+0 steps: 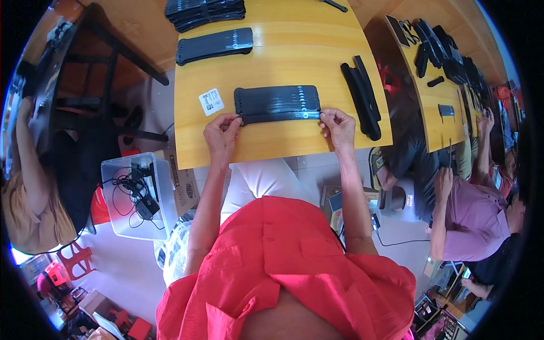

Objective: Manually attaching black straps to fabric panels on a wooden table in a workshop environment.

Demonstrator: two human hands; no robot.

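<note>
A row of overlapping flat black strips (269,99) with small white print lies on the wooden table (266,144) in front of me. My left hand (221,136) is closed in a pinch at the left end of the nearest black strip (275,117). At its right end, my right hand (339,129) pinches the same strip between thumb and fingers. Just left of the row, a white label sheet (211,102) with black printed squares lies flat. Long black padded pieces (361,99) lie along the table's right side.
Farther back are another black bundle (214,45) and a taller black stack (204,12). Below the table at left stands a clear plastic bin (139,195) holding black cables. Other people work at left and right; the right-hand table (422,93) carries black pieces.
</note>
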